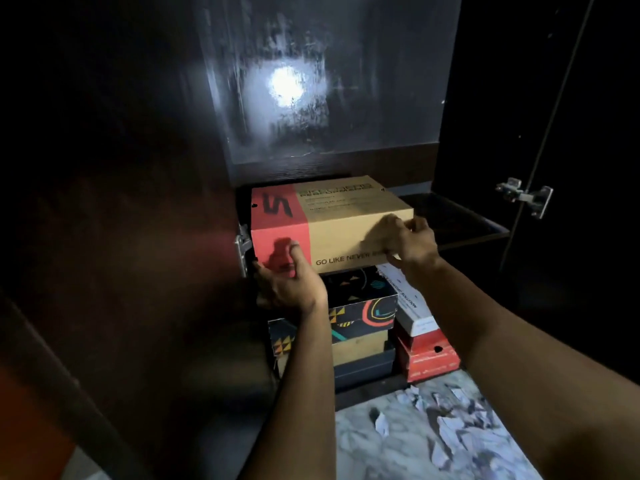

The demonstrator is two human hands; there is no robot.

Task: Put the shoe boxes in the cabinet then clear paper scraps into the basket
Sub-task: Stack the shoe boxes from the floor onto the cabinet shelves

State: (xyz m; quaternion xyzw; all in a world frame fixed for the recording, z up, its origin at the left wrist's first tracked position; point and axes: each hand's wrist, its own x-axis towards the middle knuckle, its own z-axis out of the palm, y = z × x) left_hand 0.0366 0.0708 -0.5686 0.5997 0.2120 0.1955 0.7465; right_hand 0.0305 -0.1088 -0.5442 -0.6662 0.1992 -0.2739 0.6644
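A tan shoe box with a red end (pixel 341 216) sits on top of a stack inside the dark cabinet (pixel 450 220). My left hand (pixel 289 282) holds its lower left corner, thumb on the red front face. My right hand (pixel 405 242) grips its right front edge with curled fingers. Under it lie a black patterned box (pixel 363 303) and a dark box (pixel 363 368). A white box (pixel 410 306) and a red box (pixel 429 355) are stacked to the right. Crumpled white paper scraps (pixel 453 420) lie on the marble floor (pixel 356 455).
The left cabinet door (pixel 121 237) stands open close beside my left arm. The right door (pixel 571 133) is open too, with a metal hinge (pixel 526 197). A bare shelf part (pixel 460 216) lies to the right of the tan box.
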